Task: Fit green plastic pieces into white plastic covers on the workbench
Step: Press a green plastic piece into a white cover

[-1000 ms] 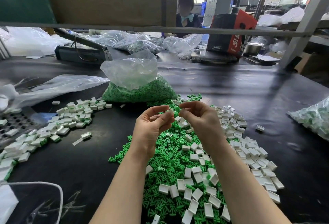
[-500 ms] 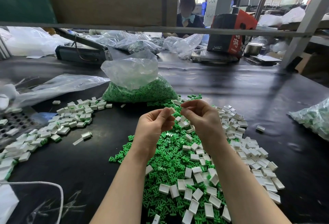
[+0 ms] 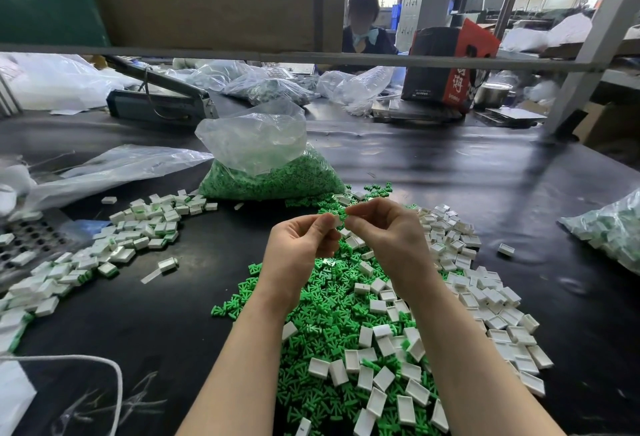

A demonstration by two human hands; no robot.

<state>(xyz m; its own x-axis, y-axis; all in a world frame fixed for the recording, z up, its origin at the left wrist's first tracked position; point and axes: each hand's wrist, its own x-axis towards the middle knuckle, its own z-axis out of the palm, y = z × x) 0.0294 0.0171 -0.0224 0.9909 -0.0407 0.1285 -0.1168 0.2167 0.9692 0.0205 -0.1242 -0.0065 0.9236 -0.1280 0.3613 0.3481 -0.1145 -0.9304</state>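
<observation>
Left hand (image 3: pixel 298 245) and right hand (image 3: pixel 388 231) raised together over the heap of green pieces (image 3: pixel 322 317) and white covers (image 3: pixel 485 297), fingertips curled tight, pinching a small white cover (image 3: pixel 336 221) between them above the black workbench (image 3: pixel 173 314).

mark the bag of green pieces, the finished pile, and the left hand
bag of green pieces (image 3: pixel 270 182), head view, green-filled lower part.
finished pile (image 3: pixel 138 227), head view, middle of the pile.
left hand (image 3: pixel 298 245), head view, back of hand.
</observation>
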